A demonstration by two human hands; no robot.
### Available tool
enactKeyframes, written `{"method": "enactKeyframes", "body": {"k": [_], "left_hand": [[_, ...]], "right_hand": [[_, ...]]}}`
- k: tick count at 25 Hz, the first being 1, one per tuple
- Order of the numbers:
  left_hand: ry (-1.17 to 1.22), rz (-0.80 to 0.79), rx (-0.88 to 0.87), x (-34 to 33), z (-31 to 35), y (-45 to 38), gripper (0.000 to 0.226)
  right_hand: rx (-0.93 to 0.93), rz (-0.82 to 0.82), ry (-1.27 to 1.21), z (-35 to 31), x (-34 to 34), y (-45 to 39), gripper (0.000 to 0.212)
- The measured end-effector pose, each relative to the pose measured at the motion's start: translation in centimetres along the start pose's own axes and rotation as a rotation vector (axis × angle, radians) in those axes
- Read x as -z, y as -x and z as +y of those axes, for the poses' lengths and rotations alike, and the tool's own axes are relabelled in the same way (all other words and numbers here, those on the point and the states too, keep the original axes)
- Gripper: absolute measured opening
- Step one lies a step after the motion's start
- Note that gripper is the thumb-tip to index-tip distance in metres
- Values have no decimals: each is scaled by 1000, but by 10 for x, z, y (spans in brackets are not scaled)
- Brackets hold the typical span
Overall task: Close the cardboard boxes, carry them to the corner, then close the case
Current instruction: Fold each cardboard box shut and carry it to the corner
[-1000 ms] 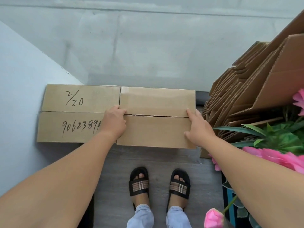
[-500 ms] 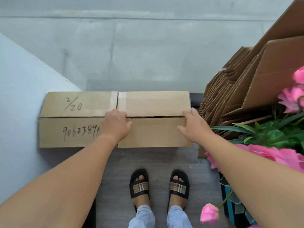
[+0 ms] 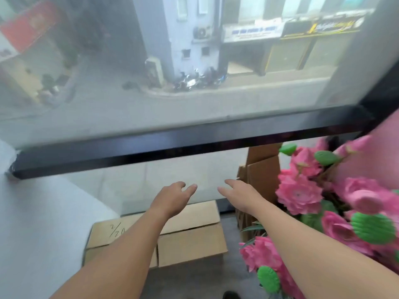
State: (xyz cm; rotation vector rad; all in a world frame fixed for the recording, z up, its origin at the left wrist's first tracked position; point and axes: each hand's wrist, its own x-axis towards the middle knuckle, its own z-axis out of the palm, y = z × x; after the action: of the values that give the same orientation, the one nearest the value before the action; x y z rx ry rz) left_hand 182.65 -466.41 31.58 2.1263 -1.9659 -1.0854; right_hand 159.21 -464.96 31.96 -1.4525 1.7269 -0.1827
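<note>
Two closed cardboard boxes sit side by side on the floor in the corner, against a glass wall. The left box carries handwritten "2/20"; my left forearm covers much of it. The right box lies flat with its flaps shut. My left hand and my right hand hover in the air above the boxes, fingers relaxed and spread, holding nothing. The case is out of view.
A white wall stands on the left. A black window bar crosses the glass ahead. Flattened cardboard leans at the right, next to pink artificial flowers. Grey floor lies below the boxes.
Both hands have let go of the right box and risen above it. The camera has tilted up, so the street outside the window is in view.
</note>
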Motion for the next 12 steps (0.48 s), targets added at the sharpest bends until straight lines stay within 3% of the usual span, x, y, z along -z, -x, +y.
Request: {"method": "enactKeyframes", "body": {"k": [7,12], "left_hand": [[-142,-47,-424,60,141,41,83],[-221,-143,-674,57,209,75,79]], "right_hand": [[-133,314,-180,-7,102,113,74],[-249,549,-245,16,123,199,70]]}}
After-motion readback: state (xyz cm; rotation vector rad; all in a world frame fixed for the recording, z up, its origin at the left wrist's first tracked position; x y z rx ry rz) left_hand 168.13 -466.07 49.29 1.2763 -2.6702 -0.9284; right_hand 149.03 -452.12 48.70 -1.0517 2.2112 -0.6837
